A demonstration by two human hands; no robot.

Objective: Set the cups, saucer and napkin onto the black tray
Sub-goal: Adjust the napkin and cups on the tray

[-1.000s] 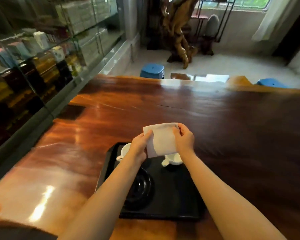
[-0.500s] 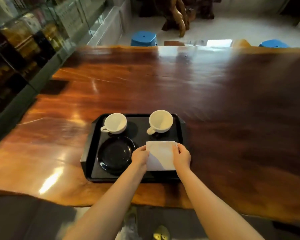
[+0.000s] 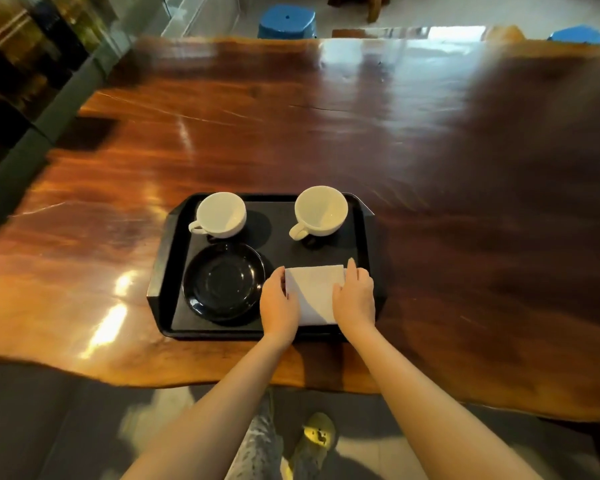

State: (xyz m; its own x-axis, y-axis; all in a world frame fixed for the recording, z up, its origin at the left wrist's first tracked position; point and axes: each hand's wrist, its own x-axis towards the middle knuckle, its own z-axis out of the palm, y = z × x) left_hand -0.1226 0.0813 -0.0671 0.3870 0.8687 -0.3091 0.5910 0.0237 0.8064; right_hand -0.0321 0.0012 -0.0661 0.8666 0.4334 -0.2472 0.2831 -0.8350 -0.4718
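A black tray (image 3: 174,237) lies near the front edge of the wooden table. Two white cups stand on its far half, the left cup (image 3: 220,214) and the right cup (image 3: 321,211), both upright with handles toward me. A black saucer (image 3: 222,282) sits on the near left of the tray. A folded white napkin (image 3: 314,292) lies flat on the near right of the tray. My left hand (image 3: 279,306) rests on its left edge and my right hand (image 3: 355,299) on its right edge, fingers pressed against it.
The polished wooden table (image 3: 326,133) stretches far and right. A glass display cabinet (image 3: 25,64) runs along the left. Two blue stools (image 3: 286,20) stand beyond the far edge. My legs and a shoe (image 3: 317,434) show below the near edge.
The napkin, held up in both hands a second ago, has come down onto the near right of the tray. The view has tilted downward.
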